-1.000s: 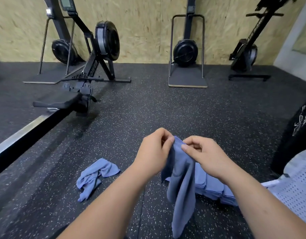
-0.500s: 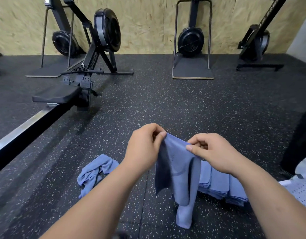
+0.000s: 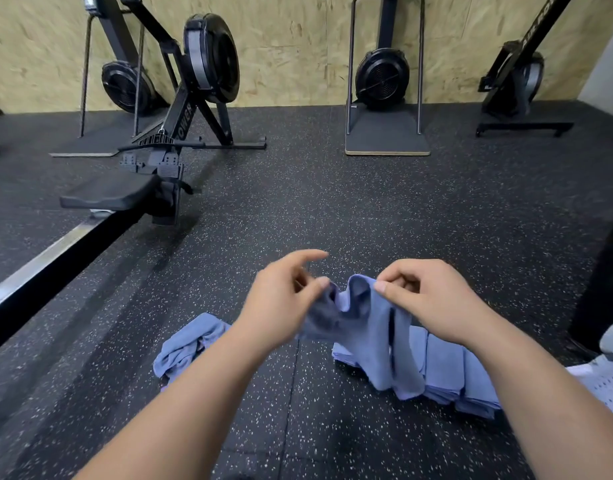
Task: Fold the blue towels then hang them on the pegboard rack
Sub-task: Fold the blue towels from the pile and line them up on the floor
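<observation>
Soft, even indoor light falls from above, bright on the plywood wall (image 3: pixel 291 46) and duller on the dark speckled floor (image 3: pixel 332 209). Shadows are faint and diffuse, deepest under the rowing machine (image 3: pixel 184 119); its metal rail (image 3: pixel 45 254) carries a pale sheen. The left hand (image 3: pixel 281 303) is smeared by motion blur, while the right hand (image 3: pixel 433 303) and the blue towel (image 3: pixel 374 323) are sharper. Wide-angle distortion curves the wall's base and tilts uprights at the edges.

A gym: rowing machines (image 3: pixel 180 109) on speckled rubber flooring (image 3: pixel 332 209), against plywood wall (image 3: pixel 298 46).
</observation>
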